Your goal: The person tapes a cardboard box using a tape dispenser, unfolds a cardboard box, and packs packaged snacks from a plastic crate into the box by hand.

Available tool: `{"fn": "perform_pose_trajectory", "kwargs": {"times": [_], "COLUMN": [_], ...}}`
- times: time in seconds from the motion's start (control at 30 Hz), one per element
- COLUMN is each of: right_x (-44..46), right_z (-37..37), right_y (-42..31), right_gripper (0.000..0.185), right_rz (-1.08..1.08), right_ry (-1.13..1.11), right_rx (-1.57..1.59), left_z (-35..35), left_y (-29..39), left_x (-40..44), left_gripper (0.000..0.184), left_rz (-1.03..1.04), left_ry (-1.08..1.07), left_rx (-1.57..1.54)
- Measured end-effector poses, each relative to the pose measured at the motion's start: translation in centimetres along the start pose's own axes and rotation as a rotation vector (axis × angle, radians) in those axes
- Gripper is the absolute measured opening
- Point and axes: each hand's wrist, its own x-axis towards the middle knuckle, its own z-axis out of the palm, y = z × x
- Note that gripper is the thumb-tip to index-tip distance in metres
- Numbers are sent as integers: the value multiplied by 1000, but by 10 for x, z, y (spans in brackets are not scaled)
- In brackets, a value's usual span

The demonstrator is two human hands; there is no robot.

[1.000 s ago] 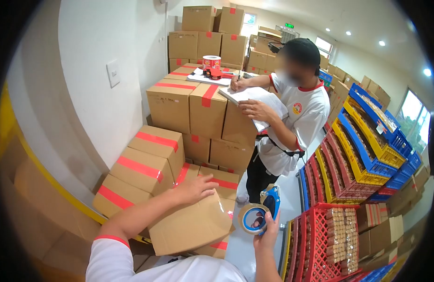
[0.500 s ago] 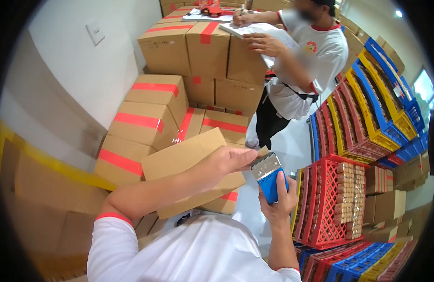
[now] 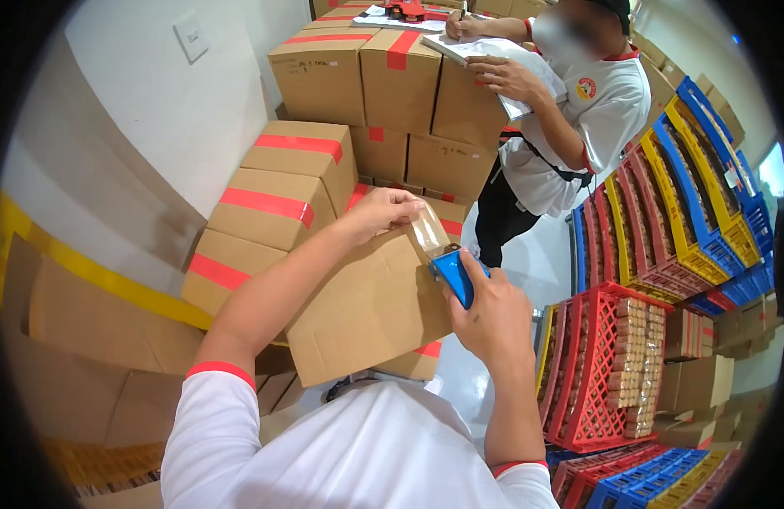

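Note:
A plain brown box [image 3: 366,310] lies in front of me, over boxes with red tape. My left hand [image 3: 388,212] is at its far edge, fingers pinched on the end of a strip of clear tape [image 3: 428,231]. The strip runs down to the blue tape dispenser [image 3: 456,276], which my right hand [image 3: 494,310] grips at the box's right edge. The tape roll is hidden from view.
Boxes with red tape [image 3: 265,199] are stacked ahead and at left beside the wall. Across them a co-worker [image 3: 579,110] writes on a pad [image 3: 515,72]. Stacked crates [image 3: 600,365] of packed goods stand at right, beside the grey floor [image 3: 528,263].
Clear tape now stretches between my left hand and the dispenser. The dispenser has moved from beside the box to its right edge. The box has turned under my arms.

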Motion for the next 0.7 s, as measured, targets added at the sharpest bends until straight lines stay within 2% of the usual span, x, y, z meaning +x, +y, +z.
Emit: {"fn": "perform_pose_trajectory", "kwargs": {"times": [0.03, 0.17, 0.27, 0.33, 0.37, 0.4, 0.47, 0.53, 0.57, 0.63, 0.7], "right_x": [5, 22, 32, 34, 33, 32, 31, 26, 25, 23, 22], "right_z": [0, 4, 6, 5, 6, 6, 6, 7, 9, 14, 15], "right_y": [-1, -4, -9, -13, -13, -13, -11, -10, -7, -3, -5], "right_gripper": [58, 61, 59, 58, 58, 58, 58, 57, 57, 58, 57], "right_rz": [6, -28, -31, -11, -9, -7, 0, 11, 31, 2, 21], "right_ry": [-20, -66, -71, -90, -90, -84, -68, -24, -25, 6, 32], "right_rx": [2, -40, -42, -56, -56, -56, -57, -24, -17, 6, 21], "left_z": [-2, -3, -10, -20, -23, -27, -20, 2, 10, 22, 19], "left_y": [-4, -10, -23, -40, -55, -77, -78, -41, -26, -11, -14], "left_x": [2, 2, 9, 26, 32, 42, 39, 12, 3, -14, -5], "left_gripper": [26, 27, 36, 38, 38, 35, 32, 41, 41, 51, 52], "left_rz": [-60, -34, -35, -79, -79, -20, 49, 260, 252, 225, 166], "left_ry": [-34, -47, -3, -114, -116, 65, 247, 263, 245, 193, 175], "left_rx": [-33, -83, -118, 132, 131, 434, 738, 265, 272, 585, 671]}}
